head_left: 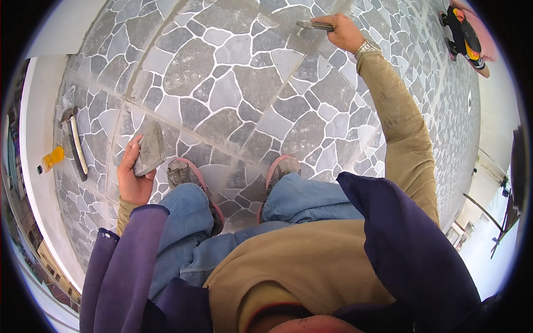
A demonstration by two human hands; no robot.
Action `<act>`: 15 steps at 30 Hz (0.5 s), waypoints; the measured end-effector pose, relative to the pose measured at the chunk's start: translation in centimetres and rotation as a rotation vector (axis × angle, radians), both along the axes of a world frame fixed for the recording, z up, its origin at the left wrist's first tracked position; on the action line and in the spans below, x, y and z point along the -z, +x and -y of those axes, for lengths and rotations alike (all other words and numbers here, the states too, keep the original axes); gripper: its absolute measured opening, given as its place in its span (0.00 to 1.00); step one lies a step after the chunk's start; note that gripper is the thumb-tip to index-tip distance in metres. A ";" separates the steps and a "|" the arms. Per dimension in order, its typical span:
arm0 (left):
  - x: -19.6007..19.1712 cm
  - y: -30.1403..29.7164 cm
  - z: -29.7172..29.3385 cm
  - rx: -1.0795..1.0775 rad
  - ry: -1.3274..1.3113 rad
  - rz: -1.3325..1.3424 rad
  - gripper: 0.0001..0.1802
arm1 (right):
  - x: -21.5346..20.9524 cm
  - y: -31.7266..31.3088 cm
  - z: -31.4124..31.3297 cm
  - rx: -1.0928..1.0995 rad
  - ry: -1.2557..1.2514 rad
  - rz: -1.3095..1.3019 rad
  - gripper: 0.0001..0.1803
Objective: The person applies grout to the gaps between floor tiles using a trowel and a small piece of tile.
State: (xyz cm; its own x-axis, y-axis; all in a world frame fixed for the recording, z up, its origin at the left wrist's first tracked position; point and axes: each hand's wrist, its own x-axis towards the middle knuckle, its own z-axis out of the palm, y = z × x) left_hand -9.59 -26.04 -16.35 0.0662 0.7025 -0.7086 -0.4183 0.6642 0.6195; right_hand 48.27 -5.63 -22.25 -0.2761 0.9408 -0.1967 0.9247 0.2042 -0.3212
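Note:
My left hand (pixel 136 176) grips a grey, flat-sided slab-like piece (pixel 150 149) by its lower left side, above the floor beside my left shoe. Whether it is a board smeared with mortar or a solid block, I cannot tell. Up and to the right, my right arm is stretched far out. My right hand (pixel 346 34) is closed around a slim tool with a flat grey end (pixel 313 25), which looks like a putty knife. That end points left, at or just above a joint between the stone-patterned floor tiles (pixel 227 72).
By the left wall lie a hammer-like tool (pixel 76 145), a yellow bottle (pixel 53 159) and crumpled clear plastic (pixel 68 100). A white ledge (pixel 41 166) runs along that side. Another person (pixel 466 33) is at the far right. My shoes (pixel 186 173) stand on the tiles.

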 end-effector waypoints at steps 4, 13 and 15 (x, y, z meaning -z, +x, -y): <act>0.2 1.1 0.8 -0.071 -0.062 -0.029 0.18 | 0.8 -2.6 1.8 -0.106 0.059 0.083 0.35; 1.3 4.6 0.3 0.039 -0.021 0.071 0.18 | 4.0 -3.1 5.8 -0.273 0.224 0.287 0.42; 1.1 5.5 0.2 0.061 0.001 0.112 0.18 | 4.3 -0.8 7.9 -0.326 0.332 0.285 0.34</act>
